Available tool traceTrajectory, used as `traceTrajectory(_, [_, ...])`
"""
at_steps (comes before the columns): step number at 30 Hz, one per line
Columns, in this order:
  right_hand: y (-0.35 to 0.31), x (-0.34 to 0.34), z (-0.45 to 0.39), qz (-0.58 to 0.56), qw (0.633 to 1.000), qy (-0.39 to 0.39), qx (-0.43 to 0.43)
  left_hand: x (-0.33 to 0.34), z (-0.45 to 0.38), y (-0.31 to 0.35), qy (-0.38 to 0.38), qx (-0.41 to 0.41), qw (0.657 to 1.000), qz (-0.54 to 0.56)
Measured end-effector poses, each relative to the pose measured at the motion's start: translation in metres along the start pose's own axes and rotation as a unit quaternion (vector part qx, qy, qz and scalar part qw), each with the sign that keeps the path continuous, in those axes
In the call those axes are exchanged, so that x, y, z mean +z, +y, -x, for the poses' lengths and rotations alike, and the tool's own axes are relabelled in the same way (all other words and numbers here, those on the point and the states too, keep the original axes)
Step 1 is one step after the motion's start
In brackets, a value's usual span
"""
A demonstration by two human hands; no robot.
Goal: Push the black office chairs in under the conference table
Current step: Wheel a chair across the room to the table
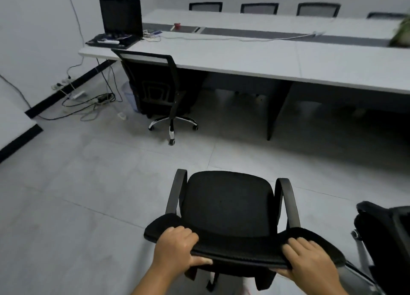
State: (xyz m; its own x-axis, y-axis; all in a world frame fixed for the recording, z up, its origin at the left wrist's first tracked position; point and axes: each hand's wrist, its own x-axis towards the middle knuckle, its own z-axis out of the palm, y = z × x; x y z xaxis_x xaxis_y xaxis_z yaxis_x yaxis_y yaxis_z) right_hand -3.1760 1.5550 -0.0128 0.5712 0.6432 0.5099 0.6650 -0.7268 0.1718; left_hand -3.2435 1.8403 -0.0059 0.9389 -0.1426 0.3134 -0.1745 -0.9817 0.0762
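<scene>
A black office chair [228,203] with armrests stands on the tiled floor right in front of me, its seat facing the long white conference table [255,59]. My left hand [175,248] grips the left part of its backrest top, and my right hand [310,259] grips the right part. A stretch of open floor separates this chair from the table. Another black chair [155,84] sits tucked against the table's near left end. A third black chair [386,239] stands apart at the right edge, partly cut off.
Several chair backs [259,8] line the table's far side. A laptop [121,20], a red cup [177,25] and a white cable lie on the table. Power strips and tangled cords [88,99] cover the floor by the left wall. A dark table leg [277,108] stands ahead.
</scene>
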Motion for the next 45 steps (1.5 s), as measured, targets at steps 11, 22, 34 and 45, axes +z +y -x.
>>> traceTrajectory(11, [0.136, 0.065, -0.076, -0.017, 1.0, -0.004, -0.011, 0.049, -0.145, 0.009, 0.048, 0.03, 0.998, -0.01])
traceTrajectory(22, [0.255, 0.136, -0.166, -0.007, 1.0, -0.025, 0.003, 0.095, -0.313, -0.006, -0.017, 0.035, 0.999, -0.014])
traceTrajectory(34, [0.344, 0.214, -0.277, 0.032, 0.993, -0.114, 0.013, 0.136, -0.484, -0.066, -0.066, 0.081, 0.995, 0.0])
traceTrajectory(45, [0.424, 0.279, -0.354, 0.013, 0.997, -0.075, -0.004, 0.171, -0.579, -0.085, -0.093, 0.053, 0.994, -0.007])
